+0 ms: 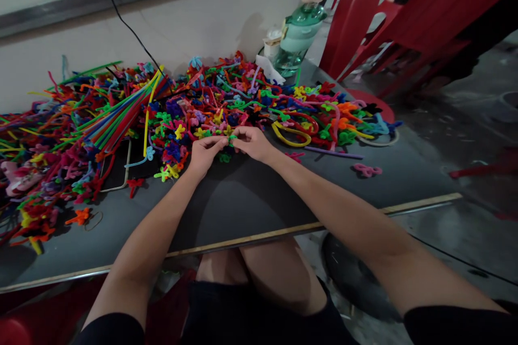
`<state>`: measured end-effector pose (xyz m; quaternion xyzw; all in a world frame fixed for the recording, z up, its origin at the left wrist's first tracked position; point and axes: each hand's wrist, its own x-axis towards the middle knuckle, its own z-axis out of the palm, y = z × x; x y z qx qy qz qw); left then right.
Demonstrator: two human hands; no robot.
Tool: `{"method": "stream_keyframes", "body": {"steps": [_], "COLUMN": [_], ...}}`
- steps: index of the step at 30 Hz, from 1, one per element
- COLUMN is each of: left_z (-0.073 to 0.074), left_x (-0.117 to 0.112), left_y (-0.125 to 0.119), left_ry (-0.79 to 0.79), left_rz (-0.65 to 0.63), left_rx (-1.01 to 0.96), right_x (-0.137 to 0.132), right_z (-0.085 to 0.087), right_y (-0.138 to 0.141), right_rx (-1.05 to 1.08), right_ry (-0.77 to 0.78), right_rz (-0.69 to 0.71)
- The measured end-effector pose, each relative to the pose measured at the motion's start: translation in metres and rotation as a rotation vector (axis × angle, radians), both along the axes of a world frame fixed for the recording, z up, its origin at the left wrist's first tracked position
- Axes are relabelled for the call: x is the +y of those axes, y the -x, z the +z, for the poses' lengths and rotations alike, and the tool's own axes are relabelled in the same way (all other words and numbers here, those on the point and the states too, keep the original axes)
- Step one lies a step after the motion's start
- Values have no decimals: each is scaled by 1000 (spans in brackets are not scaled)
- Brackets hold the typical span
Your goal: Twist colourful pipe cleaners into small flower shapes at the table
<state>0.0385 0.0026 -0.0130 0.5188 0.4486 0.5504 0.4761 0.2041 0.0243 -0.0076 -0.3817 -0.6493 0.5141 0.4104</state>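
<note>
here, your left hand [205, 154] and right hand [256, 144], both pinched closed, hold a small green fuzzy piece [232, 140] beside colourful twists [202, 105] heaped on a dark table [246, 199].

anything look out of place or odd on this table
Nothing looks clearly damaged. The colourful fuzzy pieces lie in a loose jumble, but two things stand out: a pink piece lies apart from them at the right, and a dark flat thing with a pale rim is oddly part-covered at the left.
</note>
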Motion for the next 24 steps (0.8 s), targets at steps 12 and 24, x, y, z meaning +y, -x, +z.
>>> {"method": "stream_keyframes", "body": {"steps": [12,24], "left_z": [0,7], "left_x": [-4,-10], "left_y": [-4,-2], "left_ry": [-38,-286], "left_rz": [105,-2], "left_rx": [253,418], "right_x": [-2,7], "right_z": [3,-1], "right_y": [-10,-8], "right_rx": [-250,-18], "right_ry": [-270,92], "right_rz": [-12,159]}}
